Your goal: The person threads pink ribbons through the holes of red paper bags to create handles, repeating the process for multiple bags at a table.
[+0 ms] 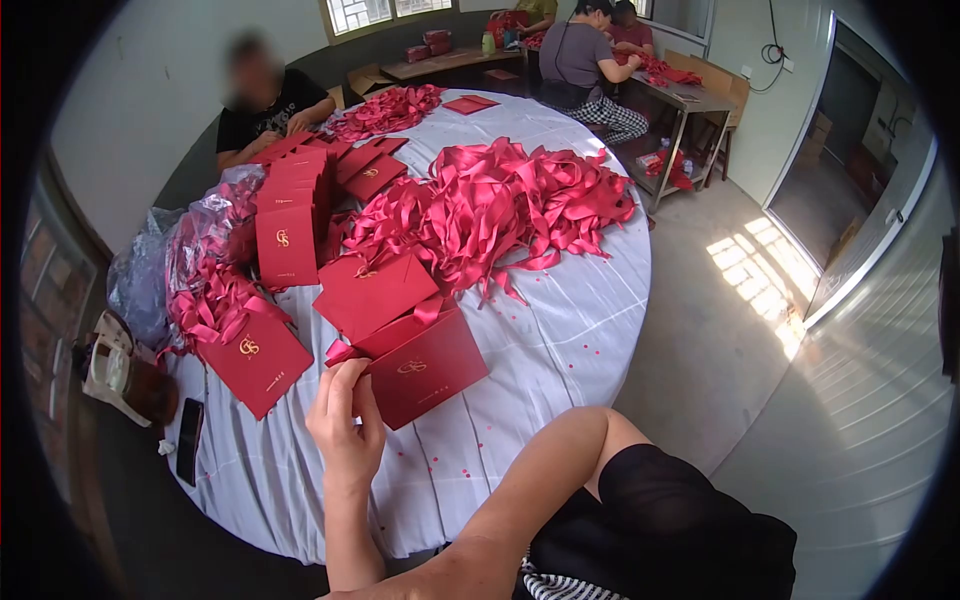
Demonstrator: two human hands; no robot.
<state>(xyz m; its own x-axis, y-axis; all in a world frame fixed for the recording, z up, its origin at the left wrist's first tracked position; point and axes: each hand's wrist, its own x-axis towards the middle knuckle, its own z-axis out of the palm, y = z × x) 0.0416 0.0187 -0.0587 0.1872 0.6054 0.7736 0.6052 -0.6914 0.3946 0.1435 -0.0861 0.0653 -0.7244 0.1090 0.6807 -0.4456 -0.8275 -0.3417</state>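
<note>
My left hand (347,405) is closed, with fingers and thumb pinched at the upper left corner of a red paper gift bag (425,370). The bag has a gold monogram and pink ribbon at its top edge. Directly behind it lies another red bag (372,293), and to the left is a third one (258,365) with ribbon gathered over it. My right forearm (520,500) crosses the lower part of the view from a bent elbow, while my right hand is out of sight.
A large heap of pink ribbons (490,215) spreads over the round white-covered table (560,400). Stacked red bags (285,235), clear plastic wrap (140,270) and a phone (189,442) sit on the left. A person (270,110) works across the table; others sit at a further table (690,95).
</note>
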